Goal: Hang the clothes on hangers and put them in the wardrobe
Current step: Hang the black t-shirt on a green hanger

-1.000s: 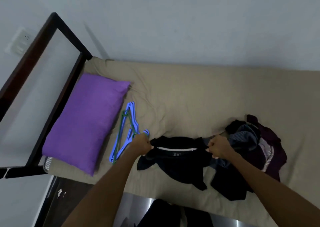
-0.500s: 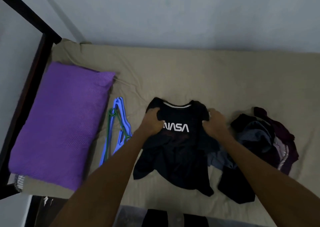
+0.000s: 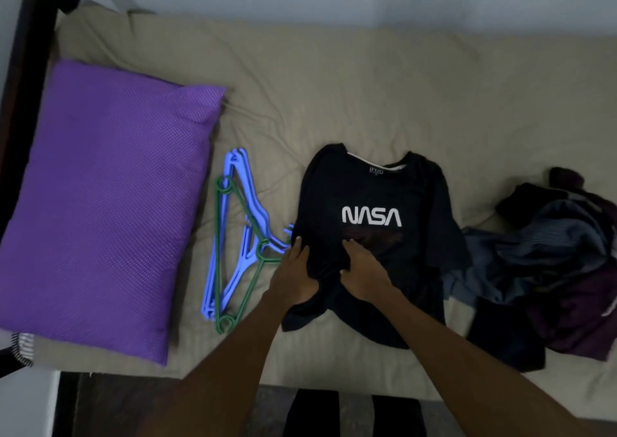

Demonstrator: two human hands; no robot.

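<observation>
A black T-shirt (image 3: 374,189) with white NASA lettering lies face up on the beige bed (image 3: 334,85), collar toward the wall. My left hand (image 3: 295,274) rests flat on its lower left part, fingers straight. My right hand (image 3: 362,271) lies flat on the shirt's middle just below the lettering. Left of the shirt lie several blue hangers (image 3: 240,202) and a green hanger (image 3: 222,236), stacked together, their hooks touching the shirt's left edge.
A purple pillow (image 3: 107,202) fills the bed's left end beside the dark bed frame (image 3: 23,69). A heap of dark, grey and maroon clothes (image 3: 554,263) sits on the right. The pale wall runs behind the bed. My dark-trousered legs (image 3: 354,413) show at the bottom.
The shirt was gripped at the shoulders, turned and laid flat face up. Both hands let go and slid down onto its lower front. The view moved closer over the bed.
</observation>
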